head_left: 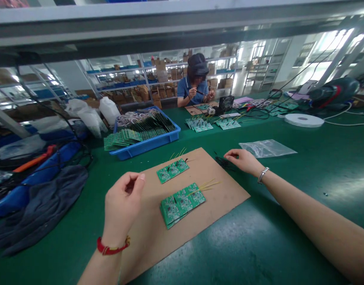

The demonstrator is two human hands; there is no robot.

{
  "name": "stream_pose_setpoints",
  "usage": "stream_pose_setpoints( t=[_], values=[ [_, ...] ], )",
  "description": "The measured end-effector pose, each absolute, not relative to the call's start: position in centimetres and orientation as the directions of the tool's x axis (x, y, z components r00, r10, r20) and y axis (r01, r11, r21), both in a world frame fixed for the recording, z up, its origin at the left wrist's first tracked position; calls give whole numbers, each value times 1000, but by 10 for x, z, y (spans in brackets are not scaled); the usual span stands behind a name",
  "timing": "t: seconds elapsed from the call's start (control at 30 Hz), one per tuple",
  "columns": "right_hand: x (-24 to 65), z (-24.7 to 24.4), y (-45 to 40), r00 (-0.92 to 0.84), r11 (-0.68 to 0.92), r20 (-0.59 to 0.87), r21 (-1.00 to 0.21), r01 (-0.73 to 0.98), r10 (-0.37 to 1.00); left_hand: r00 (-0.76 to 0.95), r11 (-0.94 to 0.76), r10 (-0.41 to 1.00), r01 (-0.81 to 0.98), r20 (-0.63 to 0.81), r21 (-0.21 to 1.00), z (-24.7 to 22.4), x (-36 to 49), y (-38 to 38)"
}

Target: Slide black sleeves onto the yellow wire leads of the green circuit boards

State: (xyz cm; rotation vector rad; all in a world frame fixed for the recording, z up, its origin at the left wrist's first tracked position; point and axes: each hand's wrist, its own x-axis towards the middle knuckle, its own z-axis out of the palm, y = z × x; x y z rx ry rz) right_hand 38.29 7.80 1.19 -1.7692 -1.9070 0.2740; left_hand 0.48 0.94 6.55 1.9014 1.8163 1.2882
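Observation:
My left hand point(125, 200) hovers over the left part of a cardboard sheet point(220, 190), fingers curled and thumb against the forefinger; whatever it may hold is too small to make out. My right hand point(244, 159) reaches to a small pile of thin black pieces point(225, 162) beside the sheet's right edge, fingertips pinched at the pile. On the cardboard lies a stack of green circuit boards point(182, 204) with yellow wires pointing right. Behind it is another green board point(172, 170) with black pieces standing on it and yellow wires at its back.
A blue tray point(146, 147) full of circuit boards stands at the back left. A clear plastic bag point(266, 148) and a white reel point(304, 120) lie to the right. Dark cloth point(51, 209) is at the left. Across the table sits a person point(184, 89) handling a board.

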Motion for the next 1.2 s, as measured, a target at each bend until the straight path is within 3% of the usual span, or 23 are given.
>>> stream_pose_setpoints(
  t=[0.13,0.23,0.37,0.73,0.83,0.93,1.07,1.2],
  values=[
    [387,1,73,-61,145,219,-391,909,974,-50,-454,684,752,728,478,69,21,-5],
    [383,0,71,-110,169,224,-260,951,968,155,-639,581,694,799,331,62,35,-14],
    [381,0,70,-151,170,212,-72,983,966,330,-777,474,593,817,211,50,52,-28],
    [383,2,67,-177,203,237,-91,975,955,712,-948,308,282,631,145,14,104,-61],
    [381,7,65,-121,178,284,-185,966,951,725,-938,338,310,600,153,8,104,-57],
    [372,16,59,-46,175,302,-416,892,952,694,-899,432,386,577,209,3,101,-51],
    [352,24,48,-101,221,200,-781,584,975,585,-790,603,534,542,302,-2,98,-42],
    [338,25,43,-88,171,150,-934,315,985,519,-680,720,661,461,319,1,101,-26]
  ],
)
